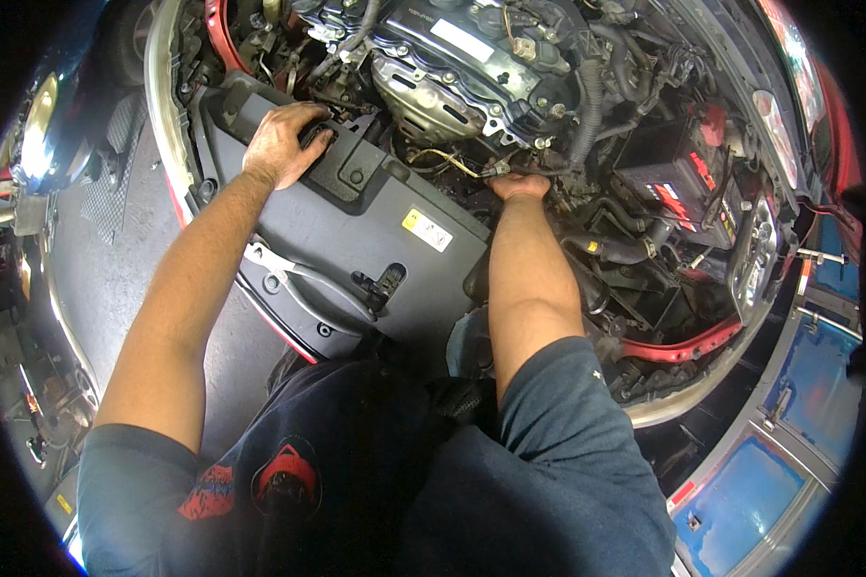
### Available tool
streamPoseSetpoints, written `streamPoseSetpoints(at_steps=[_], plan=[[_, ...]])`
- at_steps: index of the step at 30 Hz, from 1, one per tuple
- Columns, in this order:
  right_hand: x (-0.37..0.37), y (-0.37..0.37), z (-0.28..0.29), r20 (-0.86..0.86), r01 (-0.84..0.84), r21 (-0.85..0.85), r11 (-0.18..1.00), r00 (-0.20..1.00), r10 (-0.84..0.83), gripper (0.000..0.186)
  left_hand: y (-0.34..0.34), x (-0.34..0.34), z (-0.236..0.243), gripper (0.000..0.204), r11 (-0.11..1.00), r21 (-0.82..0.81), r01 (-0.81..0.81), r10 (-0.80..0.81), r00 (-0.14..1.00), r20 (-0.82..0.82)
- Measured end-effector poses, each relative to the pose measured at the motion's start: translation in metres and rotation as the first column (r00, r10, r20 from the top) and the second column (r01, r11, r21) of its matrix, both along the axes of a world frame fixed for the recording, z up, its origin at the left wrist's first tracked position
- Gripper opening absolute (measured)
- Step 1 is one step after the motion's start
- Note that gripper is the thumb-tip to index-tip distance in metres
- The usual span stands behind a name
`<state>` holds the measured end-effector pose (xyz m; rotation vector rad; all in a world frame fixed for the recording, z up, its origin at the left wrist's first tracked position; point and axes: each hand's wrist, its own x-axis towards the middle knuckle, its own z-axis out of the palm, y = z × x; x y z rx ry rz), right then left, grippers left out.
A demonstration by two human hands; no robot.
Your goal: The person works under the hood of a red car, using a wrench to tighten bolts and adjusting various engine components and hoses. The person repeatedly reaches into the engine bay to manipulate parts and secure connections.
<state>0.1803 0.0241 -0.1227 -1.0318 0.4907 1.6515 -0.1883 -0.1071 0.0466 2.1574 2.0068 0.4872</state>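
My left hand (281,144) rests on the black plastic cover (318,226) along the front of a car's engine bay. Its thumb and fingers are spread apart at the cover's recessed edge. My right hand (521,186) reaches down into the gap between that cover and the engine (471,62). Its fingers dip out of sight there, so what they touch or hold cannot be made out. Beside this hand runs a thin, light-coloured wire (447,159), close to the metal heat shield (419,99). Pliers with grey handles (308,279) lie on the cover, nearer to me.
To the right of my right forearm are a black hose (621,250) and the car battery (678,173). A ribbed hose (588,115) rises beside the engine. Blue metal panels (741,495) stand at the lower right. Another vehicle (53,125) is at the far left.
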Motion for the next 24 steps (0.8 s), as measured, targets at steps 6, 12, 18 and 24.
streamPoseSetpoints(at_steps=[6,12,18,24], plan=[[-0.008,-0.006,0.027,0.048,-0.105,-0.006,0.994,0.993,0.105,0.038,0.000,0.001,0.000,0.038,0.999,-0.020,-0.042,0.041,0.998,-0.044],[-0.008,-0.006,0.028,0.070,0.009,-0.041,0.999,0.998,-0.006,0.037,0.001,-0.001,-0.001,0.039,0.998,-0.067,-0.020,0.019,1.000,-0.015],[-0.010,-0.010,0.039,-0.013,0.023,0.019,1.000,1.000,-0.023,0.043,0.001,-0.001,-0.001,0.039,0.999,-0.051,-0.017,0.015,0.999,-0.034],[-0.011,-0.011,0.042,0.034,0.073,-0.034,0.997,0.997,-0.072,0.044,-0.001,0.002,0.003,0.039,0.998,-0.044,-0.039,0.037,0.999,-0.031]])
